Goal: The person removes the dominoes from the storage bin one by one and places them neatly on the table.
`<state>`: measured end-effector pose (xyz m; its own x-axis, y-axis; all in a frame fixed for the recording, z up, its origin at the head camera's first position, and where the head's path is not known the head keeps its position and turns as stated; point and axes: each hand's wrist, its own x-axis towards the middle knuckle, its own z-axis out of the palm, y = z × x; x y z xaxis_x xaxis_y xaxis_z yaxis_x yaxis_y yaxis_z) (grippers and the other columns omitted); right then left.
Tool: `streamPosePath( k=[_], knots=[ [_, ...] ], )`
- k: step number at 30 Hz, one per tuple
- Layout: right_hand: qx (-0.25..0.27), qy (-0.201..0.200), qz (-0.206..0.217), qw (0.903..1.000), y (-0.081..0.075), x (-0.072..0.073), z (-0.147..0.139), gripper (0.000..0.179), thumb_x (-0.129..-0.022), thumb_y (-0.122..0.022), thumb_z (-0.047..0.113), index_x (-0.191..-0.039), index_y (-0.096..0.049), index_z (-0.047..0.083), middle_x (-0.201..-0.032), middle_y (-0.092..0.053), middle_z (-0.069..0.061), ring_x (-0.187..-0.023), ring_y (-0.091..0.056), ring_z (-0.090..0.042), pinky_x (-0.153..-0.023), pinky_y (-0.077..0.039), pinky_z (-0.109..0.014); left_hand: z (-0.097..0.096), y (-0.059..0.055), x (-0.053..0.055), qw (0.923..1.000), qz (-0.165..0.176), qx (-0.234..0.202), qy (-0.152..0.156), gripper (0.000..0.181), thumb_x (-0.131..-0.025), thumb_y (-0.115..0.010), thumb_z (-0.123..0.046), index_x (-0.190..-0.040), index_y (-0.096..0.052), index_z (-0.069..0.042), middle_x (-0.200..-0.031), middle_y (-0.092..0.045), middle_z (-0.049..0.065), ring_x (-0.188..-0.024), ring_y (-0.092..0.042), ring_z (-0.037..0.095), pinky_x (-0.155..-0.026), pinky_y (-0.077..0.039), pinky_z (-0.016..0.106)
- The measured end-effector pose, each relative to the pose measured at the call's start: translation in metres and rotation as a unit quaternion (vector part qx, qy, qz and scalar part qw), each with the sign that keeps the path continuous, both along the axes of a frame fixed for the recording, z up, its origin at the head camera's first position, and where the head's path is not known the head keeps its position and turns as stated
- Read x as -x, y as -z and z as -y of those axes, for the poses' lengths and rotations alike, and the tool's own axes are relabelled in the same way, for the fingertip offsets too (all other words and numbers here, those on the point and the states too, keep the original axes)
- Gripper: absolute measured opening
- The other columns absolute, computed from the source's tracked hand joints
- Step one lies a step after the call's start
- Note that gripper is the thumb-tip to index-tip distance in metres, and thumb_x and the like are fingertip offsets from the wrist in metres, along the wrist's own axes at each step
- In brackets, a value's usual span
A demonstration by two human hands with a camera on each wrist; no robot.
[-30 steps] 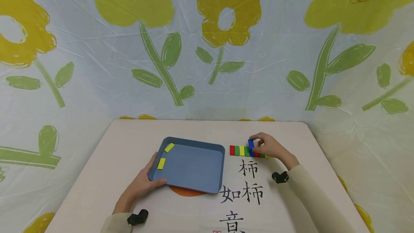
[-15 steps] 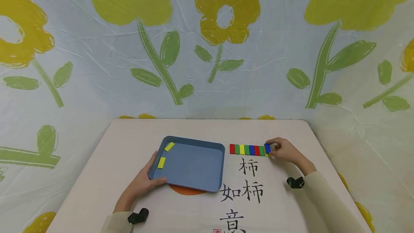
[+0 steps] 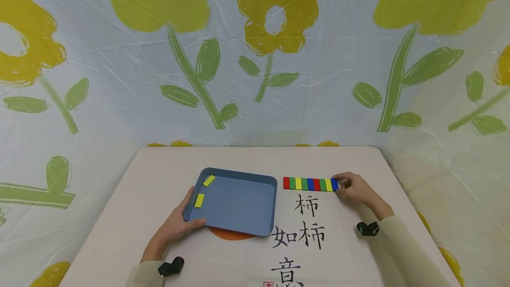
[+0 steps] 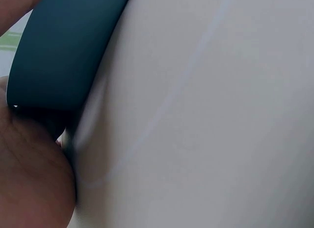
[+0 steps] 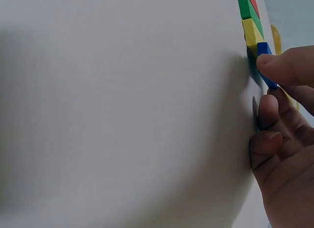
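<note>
A blue rectangular block (image 3: 334, 184) is pinched between thumb and fingers of my right hand (image 3: 360, 191), at the right end of a row of coloured blocks (image 3: 310, 184). In the right wrist view the blue block (image 5: 263, 47) is tilted beside the yellow block (image 5: 252, 34); its lower edge is partly behind the thumb. My left hand (image 3: 177, 224) grips the near left corner of a blue-grey tray (image 3: 239, 203), thumb at the near rim. Two yellow blocks lie in the tray, one (image 3: 209, 180) at the far left corner, the other (image 3: 199, 200) nearer. The left wrist view shows the tray's outer wall (image 4: 64, 51).
Black brush-written characters (image 3: 306, 205) and part of an orange shape (image 3: 231, 234) mark the pale table cover (image 3: 159, 176). A flower-printed cloth (image 3: 318, 114) rises behind the table and at both sides.
My right hand has moved right, from the middle of the row to its right end, and has lowered the blue block beside the last yellow one. The left hand and tray stay put.
</note>
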<state>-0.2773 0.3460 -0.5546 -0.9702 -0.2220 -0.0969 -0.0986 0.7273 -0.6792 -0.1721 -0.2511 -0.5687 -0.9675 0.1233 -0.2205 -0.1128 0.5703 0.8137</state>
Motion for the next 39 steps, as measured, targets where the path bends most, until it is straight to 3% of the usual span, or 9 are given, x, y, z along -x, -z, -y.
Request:
streamPosePath(
  k=[11,30,39],
  knots=[
    [-0.003,0.005,0.003,1.0,0.0,-0.002,0.004,0.048,-0.082,-0.074,0.002,-0.129,-0.066,-0.003,-0.098,-0.061,-0.013,-0.081,-0.054,-0.022,-0.067,-0.046,-0.032,0.0,0.002,-0.001,0.9999,-0.012,-0.003,0.003,0.114,-0.087,-0.081,-0.042,-0.167,-0.001,-0.029,-0.174,-0.006,0.013,-0.159,-0.01,0.045,-0.122,-0.017,0.071],
    [-0.02,0.002,-0.02,0.9996,0.004,-0.002,0.005,0.046,-0.083,-0.074,0.001,-0.128,-0.066,-0.003,-0.111,-0.06,-0.017,-0.085,-0.053,-0.022,-0.07,-0.046,-0.031,-0.001,0.001,-0.001,0.9999,-0.008,-0.009,0.0,0.115,-0.087,-0.081,-0.041,-0.167,0.0,-0.028,-0.174,-0.006,0.013,-0.159,-0.01,0.045,-0.122,-0.017,0.071],
    [-0.029,-0.01,0.021,0.9993,-0.011,-0.001,0.009,0.065,-0.085,-0.079,0.017,-0.142,-0.054,-0.004,-0.13,-0.06,-0.027,-0.096,-0.061,-0.029,-0.075,-0.053,-0.035,0.0,0.001,-0.001,0.9999,-0.009,-0.007,0.002,0.115,-0.086,-0.081,-0.042,-0.167,-0.001,-0.029,-0.174,-0.006,0.013,-0.158,-0.01,0.045,-0.122,-0.018,0.071]
  ],
)
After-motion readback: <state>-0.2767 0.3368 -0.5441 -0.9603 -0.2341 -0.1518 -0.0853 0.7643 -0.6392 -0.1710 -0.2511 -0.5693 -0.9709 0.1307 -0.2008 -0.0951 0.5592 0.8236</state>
